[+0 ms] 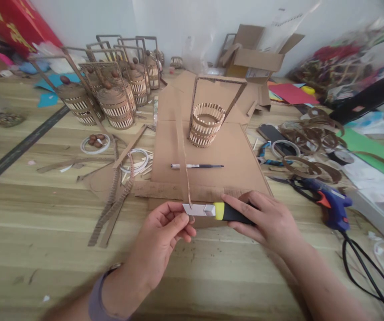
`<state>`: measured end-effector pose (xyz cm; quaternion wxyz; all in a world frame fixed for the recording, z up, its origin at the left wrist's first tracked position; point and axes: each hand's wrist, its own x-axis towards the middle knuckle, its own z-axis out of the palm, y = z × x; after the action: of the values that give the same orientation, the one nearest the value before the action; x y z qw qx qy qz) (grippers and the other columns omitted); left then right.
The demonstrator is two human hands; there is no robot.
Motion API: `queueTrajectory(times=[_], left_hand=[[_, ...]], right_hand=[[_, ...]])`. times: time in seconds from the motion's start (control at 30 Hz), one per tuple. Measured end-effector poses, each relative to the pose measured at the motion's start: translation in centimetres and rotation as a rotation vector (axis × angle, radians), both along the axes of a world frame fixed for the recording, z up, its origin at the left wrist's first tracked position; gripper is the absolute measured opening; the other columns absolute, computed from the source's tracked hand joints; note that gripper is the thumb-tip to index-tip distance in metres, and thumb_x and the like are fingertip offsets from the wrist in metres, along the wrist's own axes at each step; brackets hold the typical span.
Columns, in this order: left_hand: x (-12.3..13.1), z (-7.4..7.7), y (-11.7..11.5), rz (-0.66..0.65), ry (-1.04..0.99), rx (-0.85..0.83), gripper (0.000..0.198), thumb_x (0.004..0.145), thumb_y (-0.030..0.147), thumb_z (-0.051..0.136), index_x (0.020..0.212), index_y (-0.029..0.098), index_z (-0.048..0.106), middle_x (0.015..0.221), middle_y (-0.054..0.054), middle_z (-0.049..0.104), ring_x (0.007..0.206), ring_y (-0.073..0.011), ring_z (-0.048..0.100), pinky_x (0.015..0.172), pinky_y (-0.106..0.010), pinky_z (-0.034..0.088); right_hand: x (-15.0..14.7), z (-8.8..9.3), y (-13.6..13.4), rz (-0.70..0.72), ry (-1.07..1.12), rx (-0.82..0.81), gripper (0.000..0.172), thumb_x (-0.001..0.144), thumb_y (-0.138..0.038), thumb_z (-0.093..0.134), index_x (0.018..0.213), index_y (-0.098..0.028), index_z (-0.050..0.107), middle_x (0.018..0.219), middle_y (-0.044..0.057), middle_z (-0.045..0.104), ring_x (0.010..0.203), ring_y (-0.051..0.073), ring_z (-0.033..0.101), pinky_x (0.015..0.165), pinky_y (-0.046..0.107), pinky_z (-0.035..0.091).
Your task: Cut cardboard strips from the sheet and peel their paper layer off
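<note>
My right hand [268, 218] grips the black and yellow handle of a utility knife [217, 210], its blade end pointing left. My left hand [163, 234] pinches the near end of a thin cardboard strip [182, 147] right at the knife's tip. The strip runs away from me across a flat cardboard sheet [232, 160] on the wooden floor. A black pen [197, 166] lies on the sheet. Farther back on the sheet stands a small open basket of sticks with a tall cardboard handle [207, 122].
Several finished lidded baskets [115, 102] stand at the back left. Corrugated strips [112, 209] and white rings [138, 161] lie left of the sheet. A blue glue gun [330, 203], scissors, tape, cardboard rings [307, 133] and coloured paper crowd the right. An open carton [255, 53] stands behind.
</note>
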<state>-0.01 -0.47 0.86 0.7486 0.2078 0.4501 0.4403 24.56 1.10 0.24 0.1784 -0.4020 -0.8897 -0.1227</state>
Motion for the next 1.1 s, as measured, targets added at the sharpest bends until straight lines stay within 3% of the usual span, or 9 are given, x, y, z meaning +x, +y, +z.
queueTrajectory(times=[0.23, 0.5, 0.73, 0.93, 1.1], left_hand=[[0.2, 0.0, 0.0, -0.025, 0.03, 0.009, 0.028, 0.059, 0.028, 0.083, 0.074, 0.013, 0.064, 0.065, 0.001, 0.064, 0.054, -0.008, 0.057, 0.048, -0.018, 0.041], [0.2, 0.2, -0.2, -0.044, -0.009, -0.033, 0.03, 0.06, 0.03, 0.082, 0.077, 0.015, 0.062, 0.068, 0.0, 0.065, 0.054, -0.0077, 0.057, 0.05, -0.019, 0.041], [0.2, -0.4, -0.2, -0.111, 0.034, 0.034, 0.027, 0.066, 0.031, 0.077, 0.084, 0.015, 0.064, 0.065, 0.002, 0.061, 0.051, -0.0073, 0.054, 0.047, -0.019, 0.036], [0.2, -0.5, -0.1, -0.083, 0.045, 0.054, 0.03, 0.066, 0.034, 0.078, 0.085, 0.014, 0.065, 0.072, 0.001, 0.061, 0.057, -0.0079, 0.055, 0.053, -0.02, 0.042], [0.3, -0.8, 0.0, -0.126, 0.115, 0.095, 0.027, 0.066, 0.034, 0.076, 0.081, 0.015, 0.063, 0.06, 0.005, 0.054, 0.048, -0.0068, 0.047, 0.044, -0.02, 0.034]], right_hand=[[-1.4, 0.1, -0.4, -0.009, 0.015, -0.028, 0.047, 0.099, -0.049, 0.038, 0.122, -0.02, 0.066, 0.074, 0.005, 0.058, 0.063, 0.015, 0.056, 0.057, 0.026, 0.046], [0.0, -0.4, 0.1, -0.068, 0.052, -0.025, 0.044, 0.098, -0.048, 0.041, 0.126, -0.023, 0.064, 0.078, 0.005, 0.059, 0.067, 0.015, 0.057, 0.059, 0.026, 0.045], [-0.9, -0.3, -0.2, -0.032, 0.037, -0.129, 0.046, 0.098, -0.05, 0.04, 0.127, -0.023, 0.064, 0.077, 0.005, 0.06, 0.067, 0.015, 0.058, 0.059, 0.025, 0.047], [-1.3, -0.4, -0.3, -0.022, 0.053, -0.129, 0.047, 0.099, -0.049, 0.036, 0.124, -0.02, 0.064, 0.076, 0.005, 0.059, 0.064, 0.015, 0.059, 0.057, 0.025, 0.047], [-1.4, -0.6, -0.4, -0.028, 0.049, -0.161, 0.046, 0.098, -0.05, 0.041, 0.127, -0.023, 0.063, 0.076, 0.004, 0.059, 0.064, 0.015, 0.058, 0.057, 0.024, 0.046]])
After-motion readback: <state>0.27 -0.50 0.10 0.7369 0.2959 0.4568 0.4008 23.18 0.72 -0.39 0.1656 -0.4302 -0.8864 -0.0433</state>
